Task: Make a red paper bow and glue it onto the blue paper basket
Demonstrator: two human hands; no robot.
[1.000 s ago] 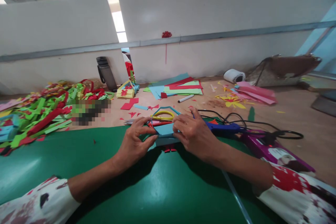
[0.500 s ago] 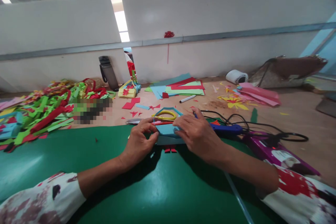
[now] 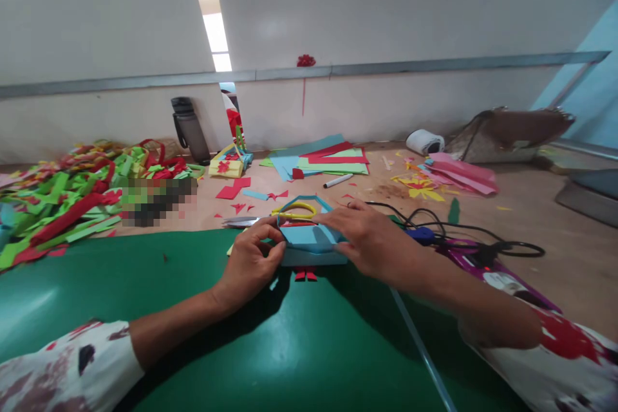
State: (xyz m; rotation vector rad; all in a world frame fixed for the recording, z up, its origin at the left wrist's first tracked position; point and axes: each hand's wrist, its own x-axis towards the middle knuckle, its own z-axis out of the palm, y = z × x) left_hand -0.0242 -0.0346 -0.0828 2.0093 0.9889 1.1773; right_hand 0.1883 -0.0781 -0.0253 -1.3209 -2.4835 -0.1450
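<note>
"Blue paper basket (image 3: 313, 259), near middle, over the green mat (image 3: 203, 347). Grip, left to right?"

"Left hand (image 3: 255, 257): thumb and forefinger drawn together on the basket's left end. Right hand (image 3: 369, 241): finger and thumb spread about the right end; can't tell whether they clamp the paper."

"Handling it well, you'd say?"

"Left pinch light but steady, as an anchor, so that corner stays square. Across the top panel, flat fingertip rather than nail; thin stock probably creases. Right end: back the wall from inside while pressing, or it may buckle. Fingers off the handle strip; looks easily bent."

"Appearance?"

"Long, low, box-like. Pale blue front wall on the near side, wider panel above it. Slim handle arches over in angled bends, not a smooth curve. Two red paper tabs (image 3: 306, 274) show under the front wall; can't tell if attached. Yellow-handled scissors (image 3: 292, 214) just beyond, far side, handles partly framed by the arch. Blue glue gun (image 3: 421, 236) to the right, partly hidden by the right hand."
</note>
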